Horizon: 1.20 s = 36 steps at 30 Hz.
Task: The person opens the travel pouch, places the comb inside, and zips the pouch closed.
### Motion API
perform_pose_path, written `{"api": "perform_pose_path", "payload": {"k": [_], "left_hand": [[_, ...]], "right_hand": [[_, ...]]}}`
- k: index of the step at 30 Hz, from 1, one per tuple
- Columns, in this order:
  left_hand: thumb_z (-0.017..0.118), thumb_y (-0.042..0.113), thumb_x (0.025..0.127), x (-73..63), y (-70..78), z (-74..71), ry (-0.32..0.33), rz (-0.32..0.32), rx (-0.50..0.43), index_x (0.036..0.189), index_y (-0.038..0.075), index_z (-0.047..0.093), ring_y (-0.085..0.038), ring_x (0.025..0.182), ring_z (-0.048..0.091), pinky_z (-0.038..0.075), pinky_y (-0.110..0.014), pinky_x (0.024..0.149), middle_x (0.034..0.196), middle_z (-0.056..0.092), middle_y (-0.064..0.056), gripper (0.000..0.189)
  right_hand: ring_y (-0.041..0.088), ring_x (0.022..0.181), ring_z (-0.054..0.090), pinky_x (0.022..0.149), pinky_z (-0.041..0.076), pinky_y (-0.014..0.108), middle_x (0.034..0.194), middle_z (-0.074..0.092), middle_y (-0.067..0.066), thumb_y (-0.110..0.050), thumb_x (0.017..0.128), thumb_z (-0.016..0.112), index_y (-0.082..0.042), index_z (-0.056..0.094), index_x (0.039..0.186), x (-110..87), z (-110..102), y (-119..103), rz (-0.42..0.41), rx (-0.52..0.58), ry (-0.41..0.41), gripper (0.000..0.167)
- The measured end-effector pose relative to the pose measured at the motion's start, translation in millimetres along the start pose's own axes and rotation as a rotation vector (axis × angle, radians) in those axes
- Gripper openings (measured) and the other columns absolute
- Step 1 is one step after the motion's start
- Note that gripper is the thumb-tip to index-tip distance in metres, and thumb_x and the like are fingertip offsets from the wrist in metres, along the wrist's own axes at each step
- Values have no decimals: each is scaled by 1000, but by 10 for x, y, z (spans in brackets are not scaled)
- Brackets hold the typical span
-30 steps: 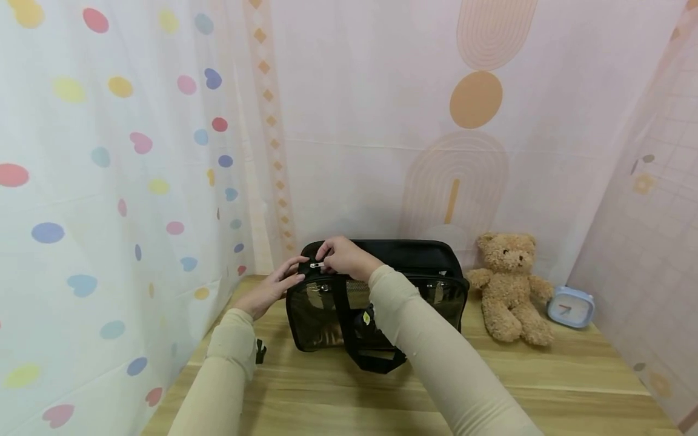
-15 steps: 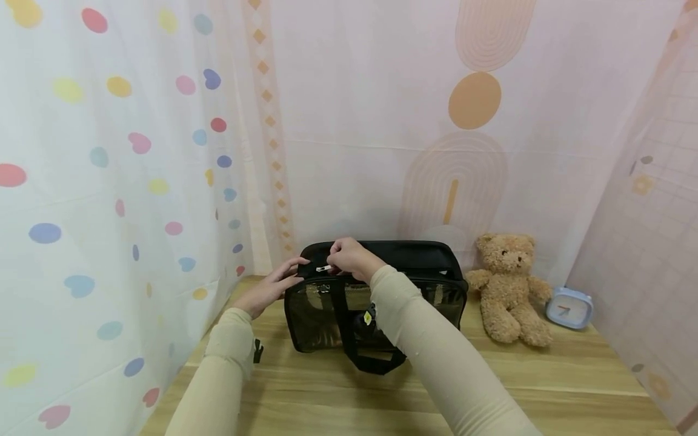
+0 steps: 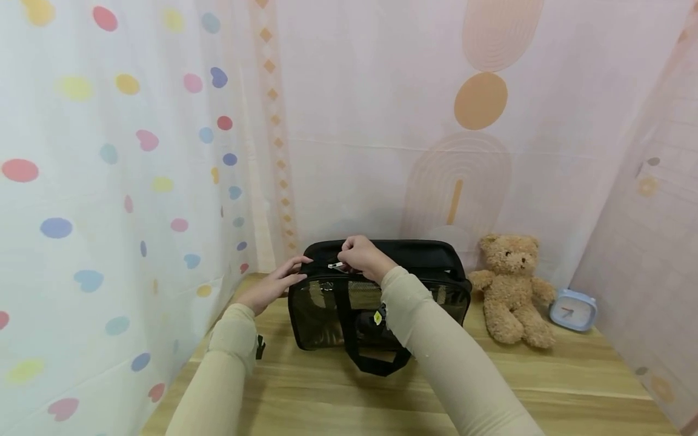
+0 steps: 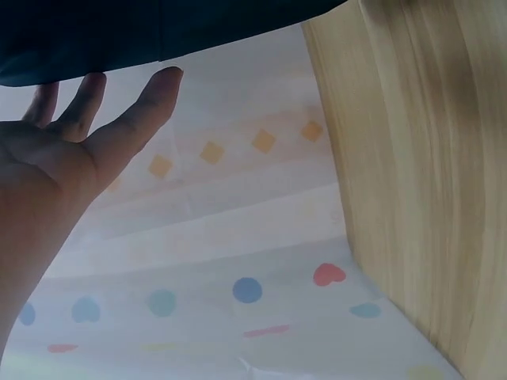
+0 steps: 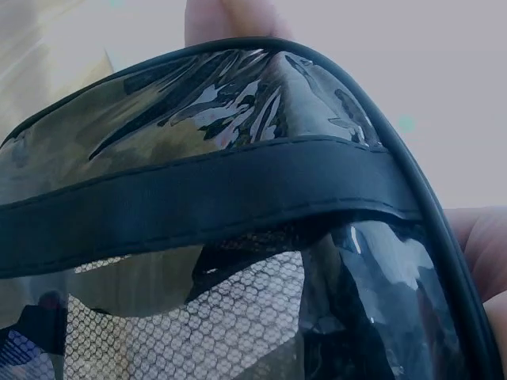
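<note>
A black bag (image 3: 322, 318) with see-through smoky panels and black straps stands on the wooden table. My right hand (image 3: 366, 257) pinches a silvery zipper pull (image 3: 335, 265) on the bag's top, left of its middle. At the bag's upper left corner rests my left hand (image 3: 269, 289), its fingers fairly straight. In the left wrist view, the fingertips of that left hand (image 4: 71, 150) touch the dark side of the bag (image 4: 166, 28). The right wrist view shows the clear panel, white mesh (image 5: 238, 317) and a dark strap (image 5: 198, 190); the right fingers are mostly hidden behind the bag's edge.
A brown teddy bear (image 3: 509, 290) sits right of the bag, with a light blue alarm clock (image 3: 574, 310) beside it. Patterned curtains (image 3: 371, 121) close off the back and sides of the wooden table (image 3: 305, 393).
My right hand has moved to the right along the bag's top, drawing the zipper pull with it. My left hand has stayed at the upper left corner.
</note>
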<state>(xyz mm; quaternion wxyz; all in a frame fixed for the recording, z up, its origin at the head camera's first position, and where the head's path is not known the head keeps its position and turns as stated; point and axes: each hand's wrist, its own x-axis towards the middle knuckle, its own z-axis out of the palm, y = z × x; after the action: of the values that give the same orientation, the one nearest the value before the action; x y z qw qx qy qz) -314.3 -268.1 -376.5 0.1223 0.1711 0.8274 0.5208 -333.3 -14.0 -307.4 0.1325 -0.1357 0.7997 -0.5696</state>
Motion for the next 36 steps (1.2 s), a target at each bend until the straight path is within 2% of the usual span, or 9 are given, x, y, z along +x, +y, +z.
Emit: {"api": "perform_pose_path", "payload": {"k": [6, 12, 18, 24, 36], "left_hand": [[43, 39, 110, 65, -36, 30, 17, -17, -28, 152, 27, 32, -40, 151, 17, 21, -70, 113, 167, 12, -7, 45], [45, 43, 109, 111, -52, 72, 15, -10, -26, 152, 28, 32, -39, 151, 18, 24, -71, 111, 167, 13, -8, 47], [42, 41, 110, 86, -43, 58, 2, -11, -19, 154, 26, 28, -42, 152, 13, 22, -74, 111, 169, 4, -8, 49], [41, 44, 110, 62, -73, 45, -11, -27, -25, 154, 28, 26, -42, 152, 11, 19, -74, 112, 170, -2, -5, 49], [43, 48, 109, 45, -40, 92, -25, -15, -19, 155, 28, 26, -41, 153, 8, 19, -74, 112, 170, -1, -5, 54]], "right_hand": [[21, 71, 52, 61, 37, 32, 89, 44, 9, 4, 98, 49, -8, 42, 80, -24, -92, 40, -2, 0, 6, 23], [22, 74, 58, 59, 43, 30, 88, 46, 9, 2, 99, 49, -8, 42, 80, -54, -172, 58, 1, 3, 33, 22], [22, 74, 57, 58, 45, 30, 86, 43, 9, 3, 98, 48, -8, 39, 82, -95, -283, 96, 6, 2, 59, 22], [20, 68, 47, 54, 43, 30, 89, 38, 9, 2, 100, 48, -8, 37, 81, -150, -341, 115, -10, -3, 88, 23], [20, 67, 47, 53, 43, 30, 88, 38, 9, 1, 100, 49, -8, 37, 81, -232, -399, 136, -23, 36, 117, 24]]}}
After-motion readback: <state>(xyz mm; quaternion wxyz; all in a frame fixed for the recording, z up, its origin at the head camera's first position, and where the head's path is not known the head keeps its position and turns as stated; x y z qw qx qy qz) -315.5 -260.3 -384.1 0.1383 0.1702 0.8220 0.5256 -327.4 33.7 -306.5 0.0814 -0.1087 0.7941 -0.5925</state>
